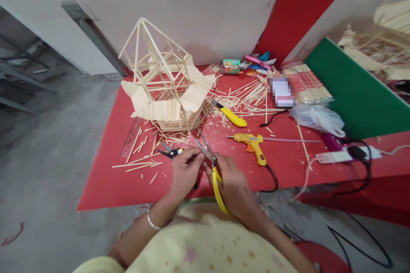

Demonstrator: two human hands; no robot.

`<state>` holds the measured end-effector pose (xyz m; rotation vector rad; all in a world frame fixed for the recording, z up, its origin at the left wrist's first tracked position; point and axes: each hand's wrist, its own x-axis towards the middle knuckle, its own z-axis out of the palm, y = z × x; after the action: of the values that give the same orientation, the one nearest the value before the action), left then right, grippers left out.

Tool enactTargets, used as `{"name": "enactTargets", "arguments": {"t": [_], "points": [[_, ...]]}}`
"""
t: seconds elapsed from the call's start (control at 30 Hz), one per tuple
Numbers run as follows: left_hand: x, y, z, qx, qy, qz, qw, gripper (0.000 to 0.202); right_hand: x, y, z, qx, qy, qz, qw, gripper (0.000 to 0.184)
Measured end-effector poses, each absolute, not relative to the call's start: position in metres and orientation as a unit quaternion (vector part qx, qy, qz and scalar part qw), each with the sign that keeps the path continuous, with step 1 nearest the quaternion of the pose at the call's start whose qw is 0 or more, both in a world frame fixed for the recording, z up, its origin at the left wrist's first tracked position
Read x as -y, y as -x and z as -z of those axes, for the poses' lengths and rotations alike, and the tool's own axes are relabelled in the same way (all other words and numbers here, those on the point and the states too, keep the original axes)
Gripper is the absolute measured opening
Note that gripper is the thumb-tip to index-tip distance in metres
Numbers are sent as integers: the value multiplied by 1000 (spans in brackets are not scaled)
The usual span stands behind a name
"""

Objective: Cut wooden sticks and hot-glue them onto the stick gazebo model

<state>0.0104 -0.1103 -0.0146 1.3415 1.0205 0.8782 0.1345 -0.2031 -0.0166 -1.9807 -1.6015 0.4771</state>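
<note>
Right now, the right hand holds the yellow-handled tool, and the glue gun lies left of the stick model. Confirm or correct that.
One correction: the glue gun lies right of the stick model, not left, as the head view shows. The right hand does hold the yellow-handled tool.

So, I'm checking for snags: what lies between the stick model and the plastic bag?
In the head view, the yellow utility knife, loose sticks and part of a black strap lie between them.

Yellow-handled tool (213,161), metal tips apart
</note>
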Motion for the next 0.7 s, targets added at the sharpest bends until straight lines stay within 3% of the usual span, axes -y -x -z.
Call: {"name": "enactTargets", "arguments": {"t": [0.17, 0.3, 0.5, 0.7], "points": [[113, -8, 11, -427, -610, -396, 537, 11, 205, -133, 19, 602, 732, -174, 269, 46], [116, -4, 8, -433, -618, -401, 520, 12, 208, -132, 24, 592, 727, -193, 288, 38], [127, -2, 15, -458, -575, -389, 555, 8, 218, -131, 33, 580, 725, -211, 307, 34], [136, -1, 15, -467, -510, -366, 622, 16, 222, -129, 32, 568, 728, -234, 303, 30]]}}
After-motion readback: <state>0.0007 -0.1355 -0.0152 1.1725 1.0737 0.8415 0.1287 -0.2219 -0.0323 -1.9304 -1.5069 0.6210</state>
